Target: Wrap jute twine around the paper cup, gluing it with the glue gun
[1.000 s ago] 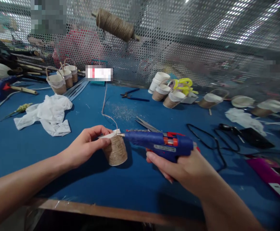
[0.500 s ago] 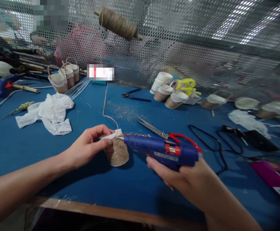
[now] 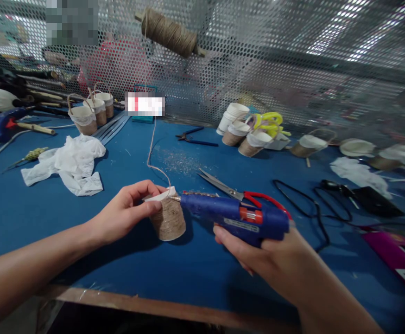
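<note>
A small paper cup wrapped in twine (image 3: 170, 220) is tilted on the blue table, its white rim uppermost. My left hand (image 3: 133, 206) is closed on that cup, thumb on the outside near the rim and fingers at the far side. My right hand (image 3: 258, 250) grips a blue glue gun (image 3: 219, 213), whose metal nozzle points left at the cup's upper edge. From the cup's rim a strand of twine (image 3: 149, 155) runs back across the table. Just behind the glue gun lie open scissors with red handles (image 3: 232, 191).
A twine spool (image 3: 168, 32) hangs at the mesh screen. Pliers (image 3: 197, 137) lie mid-table. White lace (image 3: 72, 160) and wrapped cups with handles (image 3: 83, 121) are at left. More wrapped cups (image 3: 254, 144), a black cable (image 3: 315, 208) and a purple object (image 3: 392, 255) are at right.
The glue gun has shifted very slightly right, its nozzle still at the cup's rim. My left hand keeps its hold on the cup, nearly unmoved.
</note>
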`<state>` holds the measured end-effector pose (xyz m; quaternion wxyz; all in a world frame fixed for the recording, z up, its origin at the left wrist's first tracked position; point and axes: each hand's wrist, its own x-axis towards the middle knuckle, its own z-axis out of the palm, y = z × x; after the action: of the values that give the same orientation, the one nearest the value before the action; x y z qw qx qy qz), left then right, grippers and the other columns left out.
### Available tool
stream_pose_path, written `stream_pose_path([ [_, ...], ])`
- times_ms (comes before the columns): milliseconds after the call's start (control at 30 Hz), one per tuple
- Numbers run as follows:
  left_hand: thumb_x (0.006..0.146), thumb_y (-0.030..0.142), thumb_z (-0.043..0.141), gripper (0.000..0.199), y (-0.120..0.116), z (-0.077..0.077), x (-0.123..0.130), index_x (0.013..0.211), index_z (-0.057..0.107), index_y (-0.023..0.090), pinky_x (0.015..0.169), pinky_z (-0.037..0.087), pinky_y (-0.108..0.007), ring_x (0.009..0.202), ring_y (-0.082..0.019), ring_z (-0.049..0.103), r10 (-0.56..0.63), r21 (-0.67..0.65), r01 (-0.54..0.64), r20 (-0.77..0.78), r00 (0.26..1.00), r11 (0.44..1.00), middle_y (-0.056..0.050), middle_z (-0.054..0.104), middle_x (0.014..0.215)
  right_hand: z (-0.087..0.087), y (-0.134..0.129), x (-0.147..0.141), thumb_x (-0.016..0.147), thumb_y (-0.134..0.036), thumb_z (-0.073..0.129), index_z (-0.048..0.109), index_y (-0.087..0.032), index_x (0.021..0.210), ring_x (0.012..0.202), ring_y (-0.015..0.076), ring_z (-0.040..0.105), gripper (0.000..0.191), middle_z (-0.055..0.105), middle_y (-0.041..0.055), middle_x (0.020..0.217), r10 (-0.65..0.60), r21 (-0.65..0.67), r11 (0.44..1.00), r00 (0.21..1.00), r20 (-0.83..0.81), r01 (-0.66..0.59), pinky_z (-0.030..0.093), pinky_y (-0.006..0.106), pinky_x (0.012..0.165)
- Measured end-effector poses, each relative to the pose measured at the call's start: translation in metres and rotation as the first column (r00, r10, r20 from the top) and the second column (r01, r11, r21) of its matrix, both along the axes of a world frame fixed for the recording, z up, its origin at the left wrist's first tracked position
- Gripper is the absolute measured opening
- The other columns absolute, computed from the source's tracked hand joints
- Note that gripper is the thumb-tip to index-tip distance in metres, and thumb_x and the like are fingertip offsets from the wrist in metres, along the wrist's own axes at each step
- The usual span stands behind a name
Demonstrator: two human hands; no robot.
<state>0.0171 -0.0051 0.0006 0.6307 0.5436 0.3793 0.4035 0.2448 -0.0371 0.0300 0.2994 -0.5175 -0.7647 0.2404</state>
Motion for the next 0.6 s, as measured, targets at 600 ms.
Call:
stream_pose_path([
  [600, 0.075, 0.019, 0.059, 0.01, -0.002, 0.0006, -0.0005, 0.068, 0.053, 0.015, 0.088, 0.038, -0.033, 0.111, -0.025, 0.052, -0.005, -0.01, 0.005, 0.048, 0.999, 1.0, -0.009, 0.067, 0.098, 0.0037, -0.0042, -0.0018, 0.075, -0.027, 0.054, 0.048, -0.023, 0.055, 0.047, 0.016, 0.055, 0.021, 0.041, -0.0054, 0.036, 0.03, 0.007, 1.0, 0.997, 0.068, -0.03, 0.044, 0.026, 0.047],
])
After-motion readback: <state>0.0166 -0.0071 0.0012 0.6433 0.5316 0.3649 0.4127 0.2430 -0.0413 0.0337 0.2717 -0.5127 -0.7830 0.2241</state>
